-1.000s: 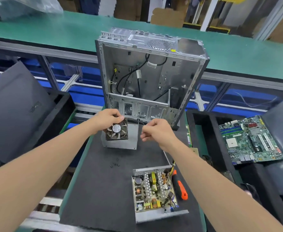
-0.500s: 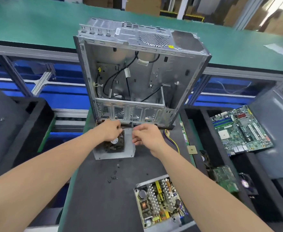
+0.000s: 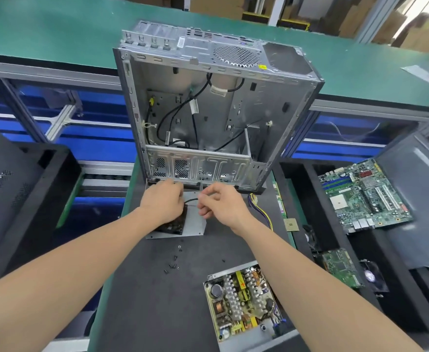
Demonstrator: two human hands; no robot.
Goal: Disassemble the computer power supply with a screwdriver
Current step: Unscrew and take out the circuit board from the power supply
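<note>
On the black mat, just in front of the upright case, lies the power supply's grey metal cover [image 3: 195,226] with a black fan [image 3: 174,223] on it. My left hand [image 3: 161,203] lies curled over the fan and hides most of it. My right hand [image 3: 219,205] pinches the fan's thin black wire [image 3: 191,200] between the two hands. The opened power supply board [image 3: 241,302], in its metal tray, sits at the near right of the mat. Several small black screws [image 3: 173,262] lie loose between cover and board. No screwdriver is visible.
An empty silver computer case [image 3: 208,118] stands upright behind my hands. A yellow-and-black cable bundle [image 3: 259,209] trails right of the cover. Black trays at the right hold a green motherboard [image 3: 363,196] and a smaller board [image 3: 340,266]. A dark panel [image 3: 7,189] leans at left.
My head has tilted down and nearer. The fan and cover now lie flat on the mat under my left hand. My right hand has taken the fan's wire. The orange screwdriver left the view.
</note>
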